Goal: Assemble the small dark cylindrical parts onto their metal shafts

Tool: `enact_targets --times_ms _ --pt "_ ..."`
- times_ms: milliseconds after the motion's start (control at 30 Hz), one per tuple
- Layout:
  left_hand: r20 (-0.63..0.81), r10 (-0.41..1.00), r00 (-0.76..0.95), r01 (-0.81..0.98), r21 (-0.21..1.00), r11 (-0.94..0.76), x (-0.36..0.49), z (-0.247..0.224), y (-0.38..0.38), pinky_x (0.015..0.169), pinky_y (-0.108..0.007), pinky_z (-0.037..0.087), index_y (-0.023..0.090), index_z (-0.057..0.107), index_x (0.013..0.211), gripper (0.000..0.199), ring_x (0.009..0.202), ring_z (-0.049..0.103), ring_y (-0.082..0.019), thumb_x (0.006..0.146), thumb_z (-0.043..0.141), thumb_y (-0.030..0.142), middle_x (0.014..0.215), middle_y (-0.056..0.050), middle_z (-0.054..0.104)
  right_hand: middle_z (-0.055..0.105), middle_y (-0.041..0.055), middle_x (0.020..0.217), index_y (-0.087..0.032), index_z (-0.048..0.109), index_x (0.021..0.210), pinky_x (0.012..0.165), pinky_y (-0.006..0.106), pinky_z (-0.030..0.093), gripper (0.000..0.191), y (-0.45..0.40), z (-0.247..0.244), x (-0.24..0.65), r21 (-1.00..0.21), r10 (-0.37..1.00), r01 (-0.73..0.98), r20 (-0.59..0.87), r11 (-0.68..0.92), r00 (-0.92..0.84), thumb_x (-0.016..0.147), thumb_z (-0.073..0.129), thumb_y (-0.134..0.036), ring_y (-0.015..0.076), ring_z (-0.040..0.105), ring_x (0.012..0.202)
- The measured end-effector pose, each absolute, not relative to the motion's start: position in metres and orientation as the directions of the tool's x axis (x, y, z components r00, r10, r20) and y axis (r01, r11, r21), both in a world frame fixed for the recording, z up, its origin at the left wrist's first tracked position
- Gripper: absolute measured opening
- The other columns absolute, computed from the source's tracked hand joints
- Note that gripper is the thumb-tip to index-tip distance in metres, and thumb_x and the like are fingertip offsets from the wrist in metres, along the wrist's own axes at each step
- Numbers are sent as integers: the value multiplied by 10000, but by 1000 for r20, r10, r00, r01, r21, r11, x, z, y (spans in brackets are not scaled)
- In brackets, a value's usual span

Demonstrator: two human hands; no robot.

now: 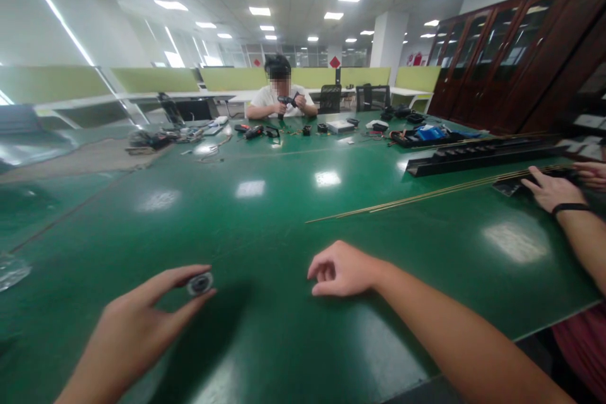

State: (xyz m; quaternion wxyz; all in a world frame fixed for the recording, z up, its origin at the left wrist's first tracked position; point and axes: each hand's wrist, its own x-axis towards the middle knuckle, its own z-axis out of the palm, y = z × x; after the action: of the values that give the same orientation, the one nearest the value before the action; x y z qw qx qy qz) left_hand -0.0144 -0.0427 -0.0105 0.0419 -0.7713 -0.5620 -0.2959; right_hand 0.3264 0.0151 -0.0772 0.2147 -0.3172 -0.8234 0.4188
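Note:
Between the thumb and index finger of my left hand (pixel 142 315) is a small round grey part with a dark centre (pixel 199 284), held above the green table (pixel 265 233). Its exact kind cannot be made out. To the right, my right hand (pixel 343 270) is low over the tabletop with its fingers loosely curled. A gap shows between thumb and fingertips, and nothing is visible in it. The tips of several thin brass-coloured rods (pixel 407 199) lie a little beyond this hand.
At the right edge, another person's hand (pixel 553 192) touches the rods near a long black channel (pixel 473 156). Across the table a person (pixel 281 98) holds a dark tool. Tools and small parts (pixel 253 132) line the far side. Crumpled clear plastic (pixel 12 273) lies at left.

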Motion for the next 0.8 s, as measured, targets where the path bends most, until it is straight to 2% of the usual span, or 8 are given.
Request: enact_targets --times_ms 133,267,467,600,733,800 --pt "419 785 456 733 323 -598 45 -17 -12 831 -307 560 222 692 997 208 901 680 -204 830 623 326 999 -53 720 695 29 709 -134 730 928 573 210 482 280 16 -78 328 -808 738 353 143 471 -659 758 743 -356 123 625 594" --pt "358 756 548 632 416 -654 92 -35 2 840 -312 526 219 668 975 186 915 642 -184 815 587 169 978 -44 692 668 12 654 -141 710 816 526 198 441 263 18 -78 330 -786 770 385 173 483 -614 740 759 -388 113 600 554" --pt "321 768 554 566 530 -631 91 -70 4 814 -298 504 254 676 1036 201 890 629 -169 839 654 225 961 -22 681 670 -17 658 -169 677 805 503 186 407 335 20 -83 330 -771 763 412 145 486 -630 677 806 -450 103 591 547" --pt "298 773 560 568 542 -620 87 -75 3 819 -297 503 276 680 1097 261 917 631 -176 837 698 292 1001 -22 681 688 -16 686 -181 672 899 538 197 434 365 19 -87 330 -791 788 411 140 454 -600 667 817 -423 117 616 574" --pt "315 806 502 570 580 -582 88 -74 0 839 -289 497 284 628 1177 389 932 634 -170 804 730 248 1043 -9 678 695 -16 709 -199 677 1015 566 210 459 424 17 -85 330 -811 800 406 121 421 -588 672 818 -404 130 639 596" --pt "322 826 463 573 602 -556 88 -74 -1 828 -277 492 273 631 1132 377 915 634 -163 778 746 216 1022 2 678 694 -17 713 -204 681 1027 565 211 461 423 16 -82 329 -811 807 410 124 418 -577 671 818 -387 130 639 595"
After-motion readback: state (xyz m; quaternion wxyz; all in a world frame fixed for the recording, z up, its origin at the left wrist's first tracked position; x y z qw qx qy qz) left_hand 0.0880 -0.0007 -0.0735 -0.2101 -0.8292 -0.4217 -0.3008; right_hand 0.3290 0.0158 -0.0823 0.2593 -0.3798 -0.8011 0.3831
